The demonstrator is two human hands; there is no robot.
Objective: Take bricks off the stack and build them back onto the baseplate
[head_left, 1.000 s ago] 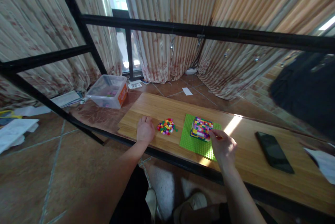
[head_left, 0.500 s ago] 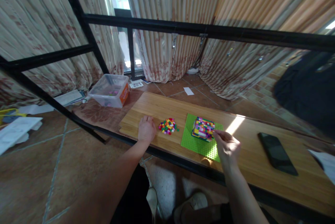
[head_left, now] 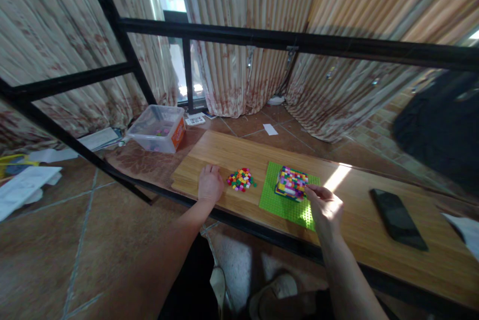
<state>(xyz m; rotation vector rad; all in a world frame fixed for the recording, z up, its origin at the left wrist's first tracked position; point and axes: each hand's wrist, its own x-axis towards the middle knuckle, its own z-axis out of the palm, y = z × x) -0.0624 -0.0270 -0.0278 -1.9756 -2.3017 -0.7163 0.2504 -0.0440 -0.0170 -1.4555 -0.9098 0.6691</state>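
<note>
A block of many-coloured toy bricks [head_left: 292, 182] stands on a green studded baseplate [head_left: 270, 199] on the wooden table. At the block's right side is my right hand [head_left: 326, 208], thumb and fingers pinched together; whatever may be between the fingertips is too small to make out. My left hand [head_left: 210, 184] rests flat on the tabletop with its fingers stretched out. Just right of it lies a loose pile of small coloured bricks [head_left: 241, 179].
A black phone [head_left: 398, 219] lies toward the table's right end, near some white paper [head_left: 464, 232]. Beyond the table's left end stands a clear plastic box [head_left: 153, 133] with a few bricks inside. A black metal rail [head_left: 239, 34] crosses in front of the curtains.
Almost nothing differs. My right hand stays pinched at the right side of the brick block, and my left hand keeps its place on the table.
</note>
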